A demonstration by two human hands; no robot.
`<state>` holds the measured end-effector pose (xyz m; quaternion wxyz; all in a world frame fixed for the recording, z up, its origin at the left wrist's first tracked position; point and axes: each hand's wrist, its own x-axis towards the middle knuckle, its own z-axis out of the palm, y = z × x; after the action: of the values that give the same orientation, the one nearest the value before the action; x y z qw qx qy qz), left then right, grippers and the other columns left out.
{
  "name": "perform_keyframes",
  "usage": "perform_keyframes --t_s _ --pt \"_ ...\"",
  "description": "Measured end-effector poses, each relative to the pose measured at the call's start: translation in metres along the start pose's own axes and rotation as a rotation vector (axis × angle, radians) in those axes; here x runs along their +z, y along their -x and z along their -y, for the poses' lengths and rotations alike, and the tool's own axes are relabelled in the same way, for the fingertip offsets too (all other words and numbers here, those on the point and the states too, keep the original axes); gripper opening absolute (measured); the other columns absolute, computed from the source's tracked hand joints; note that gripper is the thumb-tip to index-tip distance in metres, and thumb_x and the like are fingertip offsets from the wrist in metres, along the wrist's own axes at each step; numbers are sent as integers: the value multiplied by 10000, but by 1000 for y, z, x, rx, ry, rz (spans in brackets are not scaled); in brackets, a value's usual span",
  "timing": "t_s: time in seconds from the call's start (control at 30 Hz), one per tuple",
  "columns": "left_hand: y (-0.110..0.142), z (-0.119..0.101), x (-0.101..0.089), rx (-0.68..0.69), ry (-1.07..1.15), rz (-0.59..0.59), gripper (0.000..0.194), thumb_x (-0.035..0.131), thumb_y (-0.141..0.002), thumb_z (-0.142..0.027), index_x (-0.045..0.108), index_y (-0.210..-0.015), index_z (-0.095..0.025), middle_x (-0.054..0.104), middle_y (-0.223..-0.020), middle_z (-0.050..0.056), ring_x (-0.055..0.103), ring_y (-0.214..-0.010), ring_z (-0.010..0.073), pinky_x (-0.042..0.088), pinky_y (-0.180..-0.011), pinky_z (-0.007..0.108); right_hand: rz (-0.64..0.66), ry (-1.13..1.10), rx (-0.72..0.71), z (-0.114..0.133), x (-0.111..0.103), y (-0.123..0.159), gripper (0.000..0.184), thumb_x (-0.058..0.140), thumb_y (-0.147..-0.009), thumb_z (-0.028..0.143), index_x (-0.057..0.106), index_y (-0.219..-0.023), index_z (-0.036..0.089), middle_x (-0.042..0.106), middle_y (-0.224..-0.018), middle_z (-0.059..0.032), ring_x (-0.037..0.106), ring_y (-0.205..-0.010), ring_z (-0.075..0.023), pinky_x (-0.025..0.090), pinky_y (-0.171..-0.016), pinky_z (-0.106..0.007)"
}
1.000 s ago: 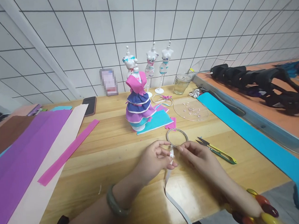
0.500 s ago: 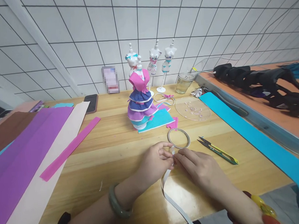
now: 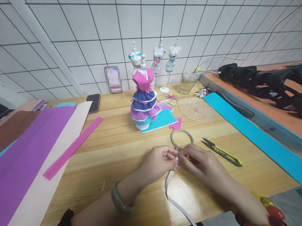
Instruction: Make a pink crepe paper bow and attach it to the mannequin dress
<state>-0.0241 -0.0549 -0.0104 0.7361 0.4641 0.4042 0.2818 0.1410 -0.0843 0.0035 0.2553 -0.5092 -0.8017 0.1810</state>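
Note:
My left hand point(image 3: 157, 162) and my right hand point(image 3: 201, 162) meet at the middle of the wooden table point(image 3: 117, 145). Both pinch the upper end of a white tape strip point(image 3: 171, 190), which trails down towards the table's front edge. Just beyond my fingertips lies a thin roll of tape point(image 3: 182, 138), flat on the wood. Yellow-handled thread snips point(image 3: 221, 151) lie to the right of my right hand. A small mannequin in a pink, blue and purple layered paper dress point(image 3: 143, 99) stands behind on a cyan sheet point(image 3: 164, 120).
Purple, cream and brown paper sheets point(image 3: 28, 158) and a pink strip point(image 3: 72, 148) cover the left. A long cyan strip point(image 3: 257, 137) runs along the right edge. At the back stand several white mannequins point(image 3: 160, 63), a glass jar point(image 3: 187, 83), a clear dish of beads point(image 3: 197, 110) and a phone point(image 3: 94, 102).
My hands have drawn closer together on the strip's end, next to the roll. The view has shifted slightly, so everything sits a little to the right.

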Motion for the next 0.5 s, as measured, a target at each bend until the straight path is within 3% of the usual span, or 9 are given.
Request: perform_keyframes --t_s 0.17,0.27,0.37,0.5 --pt "-2 3 0 -9 -8 -13 163 638 -657 -147 603 -808 -96 618 -647 32 614 -609 127 504 -625 284 -17 223 -97 -2 2 2 212 409 -874 218 614 -846 171 635 -821 -89 591 -657 -149 422 -577 -258" --pt "-1 3 0 19 -36 2 167 623 -696 -201 592 -822 -95 608 -655 33 622 -624 141 511 -624 301 -49 202 -7 0 1 1 198 442 -860 246 624 -844 168 640 -823 -87 579 -640 -152 411 -571 -268" --pt "0 0 -1 39 -69 13 142 589 -732 -221 579 -807 -102 598 -669 32 630 -634 147 511 -619 301 -19 4 192 2 -1 -1 192 481 -839 306 618 -794 179 632 -735 -59 539 -584 -144 397 -542 -271" --pt "2 -2 -2 52 -89 37 130 566 -753 -238 568 -791 -114 591 -666 28 643 -656 159 510 -618 295 82 -417 412 1 -4 -4 257 506 -813 405 617 -840 175 639 -721 -47 541 -598 -143 411 -530 -253"
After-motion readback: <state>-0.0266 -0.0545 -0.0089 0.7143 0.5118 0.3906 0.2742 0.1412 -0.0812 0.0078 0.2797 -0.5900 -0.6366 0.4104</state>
